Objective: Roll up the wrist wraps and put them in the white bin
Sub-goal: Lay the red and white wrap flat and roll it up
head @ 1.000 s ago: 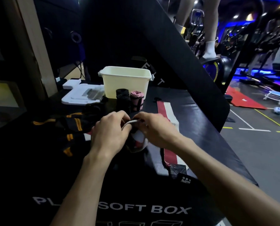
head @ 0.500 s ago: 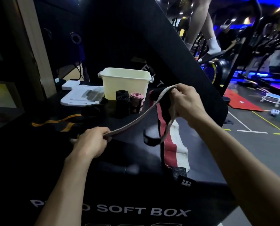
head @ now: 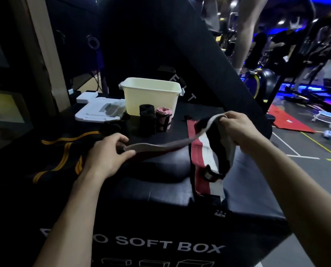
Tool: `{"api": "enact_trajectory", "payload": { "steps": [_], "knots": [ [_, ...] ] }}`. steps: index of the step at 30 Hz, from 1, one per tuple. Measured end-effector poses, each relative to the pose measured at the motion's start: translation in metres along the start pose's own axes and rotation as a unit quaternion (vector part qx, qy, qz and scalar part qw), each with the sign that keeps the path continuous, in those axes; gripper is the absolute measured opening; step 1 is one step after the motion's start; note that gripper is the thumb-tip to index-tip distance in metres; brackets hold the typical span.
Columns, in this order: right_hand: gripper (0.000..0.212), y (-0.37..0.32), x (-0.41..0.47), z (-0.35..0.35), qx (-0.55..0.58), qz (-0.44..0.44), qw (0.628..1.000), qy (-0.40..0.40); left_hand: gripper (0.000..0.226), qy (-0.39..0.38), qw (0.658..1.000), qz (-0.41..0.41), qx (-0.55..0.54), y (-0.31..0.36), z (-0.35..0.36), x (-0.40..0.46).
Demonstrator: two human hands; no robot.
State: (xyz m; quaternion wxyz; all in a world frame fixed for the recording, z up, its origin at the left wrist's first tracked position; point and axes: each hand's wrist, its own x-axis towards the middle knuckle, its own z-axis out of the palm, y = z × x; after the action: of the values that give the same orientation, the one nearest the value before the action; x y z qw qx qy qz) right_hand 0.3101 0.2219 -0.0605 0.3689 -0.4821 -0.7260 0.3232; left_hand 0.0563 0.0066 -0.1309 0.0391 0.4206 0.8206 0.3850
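Both hands' grip [head: 110, 151] [head: 236, 128] on stretched wrist wrap [head: 160, 146]

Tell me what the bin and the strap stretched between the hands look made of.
White bin: likely moulded plastic, smooth, slightly glossy, rigid rolled rim. Strap: woven fabric, probably elastic, matte; it sags and twists limply between left hand and right hand.

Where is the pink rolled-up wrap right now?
In the head view, the pink rolled wrap stands on the black soft box, just in front of the white bin and right beside the black rolled wraps.
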Motion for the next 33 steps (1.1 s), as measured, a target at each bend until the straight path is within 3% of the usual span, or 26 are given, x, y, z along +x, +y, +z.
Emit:
{"api": "enact_trajectory", "payload": {
  "steps": [5, 8, 12, 16, 24, 26, 28, 29, 31, 33],
  "knots": [
    [0.020, -0.001, -0.007, 0.015, 0.033, 0.004, 0.999, -0.018, 0.011, -0.017, 0.999, 0.039, 0.009, -0.011, -0.004, -0.013],
    [0.019, -0.009, -0.004, 0.022, 0.029, -0.017, 0.999, -0.006, 0.039, -0.118, 0.992, 0.042, 0.011, -0.017, 0.001, -0.024],
    [0.021, -0.013, -0.002, 0.022, -0.004, -0.043, 0.999, 0.001, 0.070, -0.170, 0.976, 0.123, 0.065, -0.006, 0.011, -0.036],
    [0.024, -0.013, 0.001, 0.009, -0.013, -0.044, 0.999, 0.013, 0.045, -0.168, 0.961, 0.161, 0.151, 0.002, 0.026, -0.039],
    [0.020, 0.014, 0.023, -0.016, -0.003, -0.006, 1.000, 0.027, 0.016, -0.096, 0.968, 0.160, 0.167, 0.009, 0.046, -0.022],
    [0.024, 0.023, 0.026, -0.017, 0.009, -0.001, 1.000, 0.012, 0.017, -0.055, 0.983, 0.131, 0.114, 0.012, 0.052, -0.013],
    [0.023, 0.032, 0.026, -0.017, 0.012, 0.016, 0.999, -0.028, 0.018, 0.006, 0.994, 0.095, -0.051, 0.019, 0.057, -0.001],
    [0.020, 0.037, 0.025, -0.018, 0.004, 0.028, 0.998, -0.056, 0.022, 0.030, 0.984, 0.074, -0.157, 0.026, 0.058, 0.004],
    [0.016, 0.051, 0.026, -0.019, -0.045, 0.059, 0.990, -0.122, 0.024, 0.064, 0.933, 0.051, -0.350, 0.041, 0.059, 0.014],
    [0.017, 0.056, 0.026, -0.022, -0.189, 0.079, 0.956, -0.211, 0.018, 0.073, 0.896, 0.046, -0.436, 0.052, 0.063, 0.022]
  ]
}}
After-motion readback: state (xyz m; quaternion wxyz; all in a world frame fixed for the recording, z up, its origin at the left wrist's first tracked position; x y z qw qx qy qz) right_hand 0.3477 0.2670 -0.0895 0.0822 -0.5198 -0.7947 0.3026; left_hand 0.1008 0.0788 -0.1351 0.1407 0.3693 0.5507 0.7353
